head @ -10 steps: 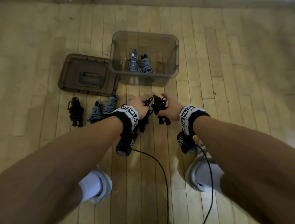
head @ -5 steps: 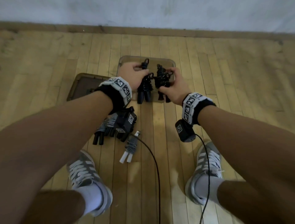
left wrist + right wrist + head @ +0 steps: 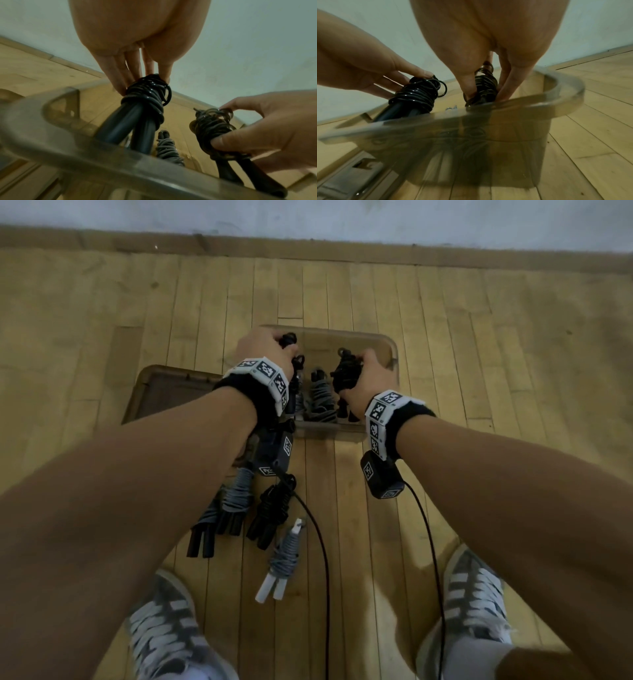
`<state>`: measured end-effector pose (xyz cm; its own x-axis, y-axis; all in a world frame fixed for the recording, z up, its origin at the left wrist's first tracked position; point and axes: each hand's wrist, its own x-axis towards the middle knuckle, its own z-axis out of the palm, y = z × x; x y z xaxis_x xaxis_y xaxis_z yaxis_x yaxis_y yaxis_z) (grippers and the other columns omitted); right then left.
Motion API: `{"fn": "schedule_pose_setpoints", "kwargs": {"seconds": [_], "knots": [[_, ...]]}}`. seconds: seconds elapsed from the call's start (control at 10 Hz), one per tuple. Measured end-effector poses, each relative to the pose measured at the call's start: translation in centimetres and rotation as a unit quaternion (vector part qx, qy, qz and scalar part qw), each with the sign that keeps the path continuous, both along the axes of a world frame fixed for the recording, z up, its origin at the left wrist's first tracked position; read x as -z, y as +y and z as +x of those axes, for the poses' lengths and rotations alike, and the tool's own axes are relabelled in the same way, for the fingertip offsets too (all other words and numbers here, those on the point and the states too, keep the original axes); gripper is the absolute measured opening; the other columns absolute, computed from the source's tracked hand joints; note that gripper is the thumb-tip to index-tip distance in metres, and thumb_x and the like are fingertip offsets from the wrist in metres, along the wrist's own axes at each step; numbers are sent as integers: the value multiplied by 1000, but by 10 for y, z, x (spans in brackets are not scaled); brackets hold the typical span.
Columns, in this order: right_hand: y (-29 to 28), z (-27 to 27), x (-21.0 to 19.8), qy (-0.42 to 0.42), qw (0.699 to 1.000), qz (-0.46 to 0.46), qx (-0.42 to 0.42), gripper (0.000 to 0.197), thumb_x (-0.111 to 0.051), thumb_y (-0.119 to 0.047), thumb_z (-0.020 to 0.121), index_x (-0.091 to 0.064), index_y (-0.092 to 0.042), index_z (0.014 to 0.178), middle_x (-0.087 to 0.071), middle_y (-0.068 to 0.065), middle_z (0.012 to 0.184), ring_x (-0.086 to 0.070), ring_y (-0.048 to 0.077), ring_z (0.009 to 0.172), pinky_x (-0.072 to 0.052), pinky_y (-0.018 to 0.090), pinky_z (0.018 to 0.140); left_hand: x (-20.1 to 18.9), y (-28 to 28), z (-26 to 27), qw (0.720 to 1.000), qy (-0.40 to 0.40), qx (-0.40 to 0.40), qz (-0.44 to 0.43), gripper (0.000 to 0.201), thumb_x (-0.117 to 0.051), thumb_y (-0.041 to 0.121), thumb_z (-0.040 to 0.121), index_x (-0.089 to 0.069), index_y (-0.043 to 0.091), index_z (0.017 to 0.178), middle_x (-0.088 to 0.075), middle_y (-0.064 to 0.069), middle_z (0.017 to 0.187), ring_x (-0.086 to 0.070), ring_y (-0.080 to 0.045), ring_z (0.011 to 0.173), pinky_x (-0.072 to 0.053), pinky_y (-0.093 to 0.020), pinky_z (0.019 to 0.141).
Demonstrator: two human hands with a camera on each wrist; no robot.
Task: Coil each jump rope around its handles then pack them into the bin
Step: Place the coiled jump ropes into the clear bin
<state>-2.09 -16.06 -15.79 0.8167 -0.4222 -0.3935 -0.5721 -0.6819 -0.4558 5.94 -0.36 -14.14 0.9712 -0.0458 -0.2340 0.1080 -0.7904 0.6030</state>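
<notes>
Lid (image 3: 164, 392) lies flat on the floor at far left, just beside the bin (image 3: 394, 350). Near it, on the boards by my left foot, four coiled ropes wait: two grey-wound with black handles (image 3: 219, 515), one black (image 3: 270, 515), one grey with white handles (image 3: 282, 563).

My left hand (image 3: 263, 350) pinches a black coil (image 3: 145, 97) by its wound top with the fingertips; the handles hang down and their ends already sit below the near rim of the bin. A grey coil (image 3: 320, 395) lies on the bin floor between my two hands.

My right hand (image 3: 370, 374) grips a second black coil (image 3: 212, 125), thumb and fingers curled round the windings, handles likewise pointing down past the rim.

Finding: both coils are held with long axis close to upright, handles lowest, directly above the bin's open mouth. Each hand is about equally near; the drop is straight down. Left coil goes left of the grey one, right coil to its right. I judge the risk small: loose loops at each coil's top could snag a finger on release.
</notes>
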Motion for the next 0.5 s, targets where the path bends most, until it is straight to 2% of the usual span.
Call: {"fn": "schedule_pose_setpoints", "kwargs": {"seconds": [0.1, 0.2, 0.3, 0.4, 0.5], "knots": [[-5, 13, 14, 56, 998, -8, 2, 57, -71, -19, 92, -38, -15, 139, -63, 14, 106, -62, 32, 86, -58, 42, 76, 9, 1, 10, 996, 25, -4, 84, 37, -68, 36, 95, -67, 11, 123, -70, -12, 121, -66, -31, 110, -51, -36, 85], [-9, 23, 20, 97, 995, 10, -24, 54, -66, -22, 95, -40, -11, 142, -62, 16, 112, -56, 30, 84, -49, 36, 72, 21, -8, 5, 991, 19, 36, 125, 17, -56, 12, 100, -68, 7, 111, -71, -10, 116, -68, -30, 108, -51, -35, 86], [-9, 32, 22, 100, 993, -4, -57, 58, -63, -29, 95, -40, -15, 147, -63, 16, 124, -61, 32, 90, -52, 34, 74, 37, -5, 4, 972, 13, 106, 209, 43, -34, -18, 96, -66, 2, 118, -70, -13, 121, -67, -28, 115, -50, -36, 101], [-1, 35, 17, 77, 990, -35, -116, 54, -62, -30, 93, -47, -20, 144, -58, 17, 133, -63, 36, 102, -53, 35, 79, 32, -20, 12, 975, 72, 86, 193, 34, -55, 10, 100, -58, -4, 131, -62, -24, 131, -60, -40, 122, -48, -45, 100], [10, 37, 16, 115, 978, -31, -173, 35, -57, -26, 98, -63, -10, 128, -67, 14, 122, -64, 32, 99, -50, 32, 75, 28, -13, 11, 977, 94, 81, 175, 37, -56, 14, 101, -59, -4, 133, -60, -24, 136, -58, -39, 126, -47, -43, 101]]}}
